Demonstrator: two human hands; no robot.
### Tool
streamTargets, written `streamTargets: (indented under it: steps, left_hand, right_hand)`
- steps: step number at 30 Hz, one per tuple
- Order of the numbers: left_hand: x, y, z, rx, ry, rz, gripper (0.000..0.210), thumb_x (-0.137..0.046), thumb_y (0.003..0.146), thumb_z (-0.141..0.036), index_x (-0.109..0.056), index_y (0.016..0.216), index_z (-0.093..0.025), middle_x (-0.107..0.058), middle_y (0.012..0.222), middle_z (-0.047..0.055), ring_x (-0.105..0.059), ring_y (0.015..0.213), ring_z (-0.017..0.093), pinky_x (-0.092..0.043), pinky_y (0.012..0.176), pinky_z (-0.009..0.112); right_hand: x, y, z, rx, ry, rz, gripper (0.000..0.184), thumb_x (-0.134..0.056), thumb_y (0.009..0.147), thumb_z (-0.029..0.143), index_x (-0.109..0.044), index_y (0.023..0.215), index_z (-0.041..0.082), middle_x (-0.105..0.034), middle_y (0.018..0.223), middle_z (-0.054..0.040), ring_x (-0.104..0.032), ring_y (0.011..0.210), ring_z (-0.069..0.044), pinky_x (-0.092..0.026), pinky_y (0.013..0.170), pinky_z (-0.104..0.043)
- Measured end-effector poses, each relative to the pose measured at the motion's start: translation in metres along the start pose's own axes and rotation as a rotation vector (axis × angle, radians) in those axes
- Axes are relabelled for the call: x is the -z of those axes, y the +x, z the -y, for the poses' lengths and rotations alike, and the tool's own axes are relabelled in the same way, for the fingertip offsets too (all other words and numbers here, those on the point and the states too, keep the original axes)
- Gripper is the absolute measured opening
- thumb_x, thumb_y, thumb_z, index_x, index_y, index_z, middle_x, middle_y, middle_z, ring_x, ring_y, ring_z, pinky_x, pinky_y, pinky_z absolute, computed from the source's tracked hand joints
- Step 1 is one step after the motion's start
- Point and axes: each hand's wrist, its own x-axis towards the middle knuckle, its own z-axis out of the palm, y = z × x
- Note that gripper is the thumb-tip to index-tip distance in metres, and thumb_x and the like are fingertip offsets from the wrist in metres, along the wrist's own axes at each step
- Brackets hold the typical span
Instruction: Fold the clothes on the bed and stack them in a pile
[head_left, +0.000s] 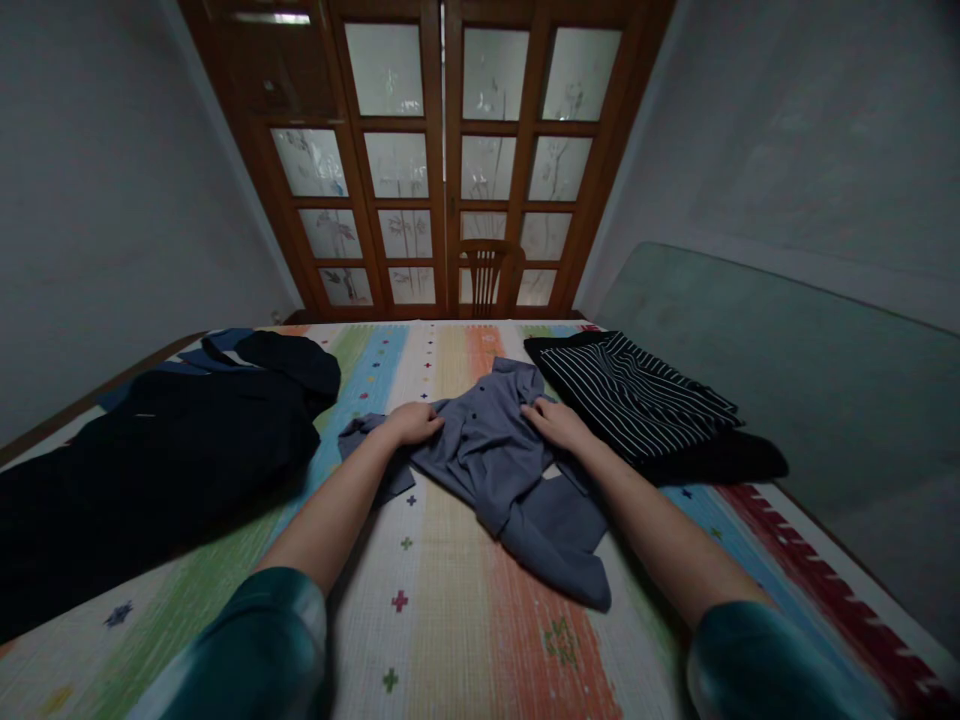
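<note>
A cover (450, 600) striped in white, yellow, orange, green and blue spreads across the lower part of the frame, scattered with small crosses and other little motifs; a dark red band with a toothed edge runs toward the lower right corner. A grey-blue shirt (484, 430) lies rumpled on it at the centre of the frame, collar toward the top, one sleeve stretching down and to the right. The left hand (412, 424) is closed, fingers curled on the cloth at the shirt's left side, and the right hand (559, 424) pinches its right side below the collar.

Dark clothes (180, 440) are heaped at the left of the frame, their folds hard to separate in the dim light. At the right, a black garment with white stripes (637, 385) lies over plain black cloth (720, 460), beside a pale green panel (787, 320) that stands along the wall (810, 130). Wooden doors (442, 150) with patterned glass panes fill the upper middle, and a slatted chair back (487, 270) rises before them.
</note>
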Motion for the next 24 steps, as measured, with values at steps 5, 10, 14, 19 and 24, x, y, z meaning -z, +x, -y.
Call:
streamTargets:
  steps: [5, 10, 14, 19, 24]
  left_hand:
    - [0.016, 0.006, 0.006, 0.113, -0.128, -0.011, 0.041, -0.040, 0.090, -0.039, -0.073, 0.080, -0.017, -0.073, 0.081, 0.010, -0.067, 0.078, 0.021, -0.045, 0.072, 0.028]
    - [-0.006, 0.024, -0.007, 0.190, -0.096, -0.346, 0.042, -0.051, 0.083, -0.048, -0.068, 0.103, -0.015, -0.067, 0.109, 0.020, -0.063, 0.100, 0.032, -0.046, 0.080, 0.037]
    - [-0.032, 0.032, -0.032, 0.059, -0.133, -0.355, 0.029, -0.061, 0.078, -0.041, -0.067, 0.094, -0.017, -0.066, 0.101, 0.017, -0.060, 0.103, 0.032, -0.045, 0.087, 0.039]
    - [-0.040, 0.036, -0.048, -0.183, -0.516, -0.355, 0.012, -0.061, 0.068, -0.020, -0.063, 0.079, -0.019, -0.065, 0.094, 0.009, -0.059, 0.100, 0.027, -0.044, 0.093, 0.037]
    - [-0.033, 0.034, -0.043, -0.152, -1.401, -0.311, 0.023, -0.058, 0.076, -0.036, -0.063, 0.087, -0.016, -0.067, 0.084, 0.005, -0.064, 0.086, 0.023, -0.050, 0.083, 0.037]
  right_hand:
    - [0.023, 0.031, 0.005, -0.050, -0.023, -0.260, 0.030, -0.047, 0.091, 0.038, -0.062, 0.103, 0.016, -0.067, 0.088, -0.0106, -0.062, 0.084, -0.024, -0.042, 0.073, -0.030]
    - [-0.004, 0.054, 0.027, -0.042, -0.016, -0.225, 0.050, -0.052, 0.086, 0.049, -0.060, 0.120, 0.013, -0.058, 0.122, -0.0194, -0.055, 0.110, -0.030, -0.042, 0.093, -0.038]
    - [-0.036, 0.055, 0.042, -0.162, -0.047, -0.066, 0.061, -0.056, 0.082, 0.054, -0.056, 0.128, 0.015, -0.053, 0.130, -0.0225, -0.048, 0.118, -0.038, -0.042, 0.093, -0.049]
    - [-0.048, 0.055, 0.038, -0.096, 0.175, -0.178, 0.036, -0.050, 0.078, 0.022, -0.064, 0.111, 0.018, -0.062, 0.114, -0.0149, -0.054, 0.110, -0.029, -0.043, 0.094, -0.042]
    - [-0.040, 0.063, 0.028, -0.116, 0.747, -0.340, 0.037, -0.047, 0.067, 0.021, -0.065, 0.098, 0.015, -0.068, 0.102, -0.0097, -0.059, 0.100, -0.024, -0.044, 0.093, -0.037]
